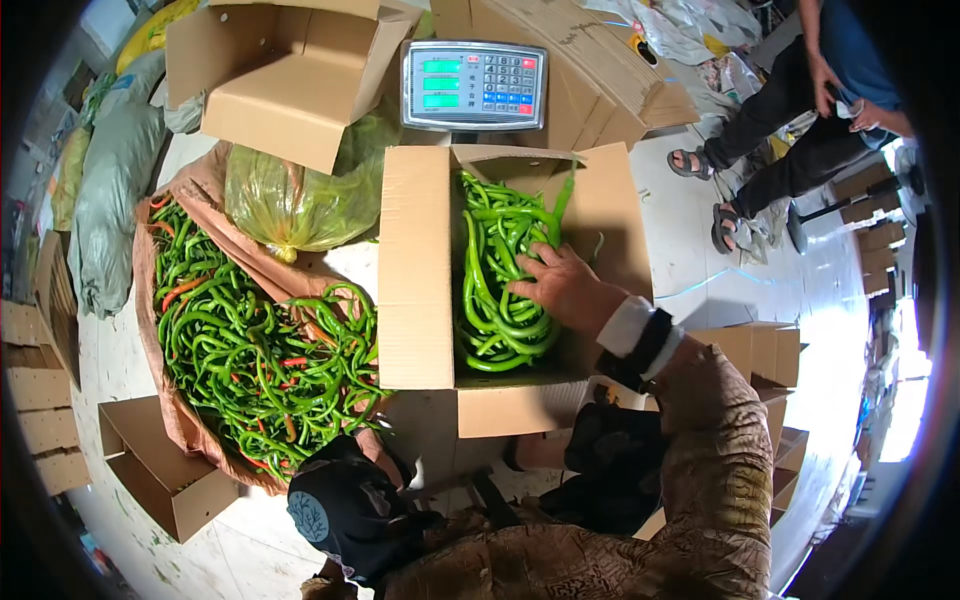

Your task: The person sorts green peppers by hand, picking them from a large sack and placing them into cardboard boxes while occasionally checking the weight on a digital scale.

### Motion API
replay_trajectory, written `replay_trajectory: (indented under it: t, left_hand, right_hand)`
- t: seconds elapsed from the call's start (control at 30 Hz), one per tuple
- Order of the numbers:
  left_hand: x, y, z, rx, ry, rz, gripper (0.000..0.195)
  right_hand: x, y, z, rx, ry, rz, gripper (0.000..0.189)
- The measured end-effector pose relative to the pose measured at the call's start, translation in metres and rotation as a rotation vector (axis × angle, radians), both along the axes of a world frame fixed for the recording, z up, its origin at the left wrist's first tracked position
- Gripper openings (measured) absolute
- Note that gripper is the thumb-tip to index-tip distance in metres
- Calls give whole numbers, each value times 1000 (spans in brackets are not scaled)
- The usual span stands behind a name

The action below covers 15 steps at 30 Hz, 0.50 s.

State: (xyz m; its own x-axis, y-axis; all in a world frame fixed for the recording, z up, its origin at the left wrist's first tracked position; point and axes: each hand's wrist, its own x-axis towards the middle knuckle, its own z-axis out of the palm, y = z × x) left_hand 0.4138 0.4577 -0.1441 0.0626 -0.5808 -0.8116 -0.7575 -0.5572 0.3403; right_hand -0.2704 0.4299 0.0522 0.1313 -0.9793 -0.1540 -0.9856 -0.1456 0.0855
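My right hand point(559, 289) reaches in over the right side of a cardboard box point(416, 270). Its fingers are spread and rest at the heap of long green peppers point(499, 300) inside; nothing is clearly gripped. One pepper point(565, 196) sticks up near the box's far wall. To the left, a salmon-coloured sack point(154, 337) lies open, full of green peppers point(247, 345) with a few red and orange ones. My left hand cannot be made out for certain; some skin shows beside black cloth at the sack's lower right edge.
Beyond the box stands a scale display point(474, 86) with lit green panels. An open carton point(277, 97) and a tied yellow-green plastic bag point(300, 191) are at the upper left. Another open carton point(169, 469) sits lower left. A person point(787, 127) in sandals is at the upper right.
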Motion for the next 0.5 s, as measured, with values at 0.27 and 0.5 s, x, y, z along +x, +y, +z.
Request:
replay_trajectory:
  t: [0.27, 0.5]
  left_hand:
    - [2, 0, -3, 1, -3, 39, 27]
    - [10, 3, -2, -31, 7, 76, 27]
  right_hand:
    - [-59, -48, -45, -130, -397, -745, 20]
    - [-40, -75, -68, 273, -20, -820, 40]
